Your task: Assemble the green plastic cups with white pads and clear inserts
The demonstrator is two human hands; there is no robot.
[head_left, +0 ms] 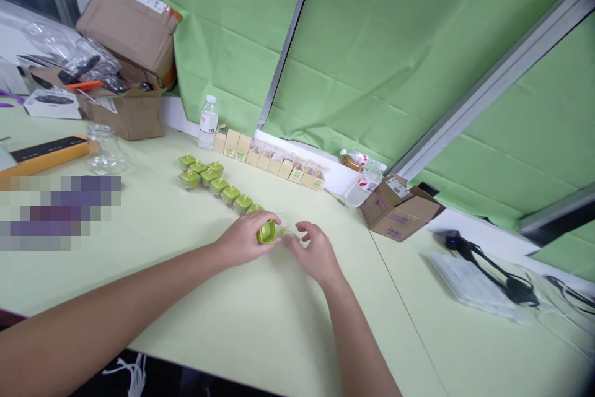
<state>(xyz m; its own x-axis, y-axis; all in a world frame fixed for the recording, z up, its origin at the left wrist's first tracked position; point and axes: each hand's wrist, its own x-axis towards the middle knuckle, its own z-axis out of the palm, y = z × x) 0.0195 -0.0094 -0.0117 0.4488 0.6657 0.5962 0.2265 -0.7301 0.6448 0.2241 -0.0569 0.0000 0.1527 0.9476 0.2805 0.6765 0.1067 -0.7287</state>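
Observation:
My left hand (246, 239) is closed around a small green square lid (266, 233), its hollow side turned toward me. Just to the right of it is a small clear plastic cup (282, 228), partly hidden by my fingers. My right hand (316, 251) is beside this cup, thumb and fingers apart; whether the thumb touches the cup is hard to tell. Beyond my left hand, several clear cups with green lids (230, 194) stand in a slanting row, with more bunched at its far left end.
Small open cardboard boxes (264, 158) line the back edge beside an upright water bottle (208, 123). Bottles (360, 186) and a carton (400, 208) lie at back right. A glass flask (105, 149), a filled box (134, 115) and a power strip (51, 152) are left. Black cable (493, 270) lies right.

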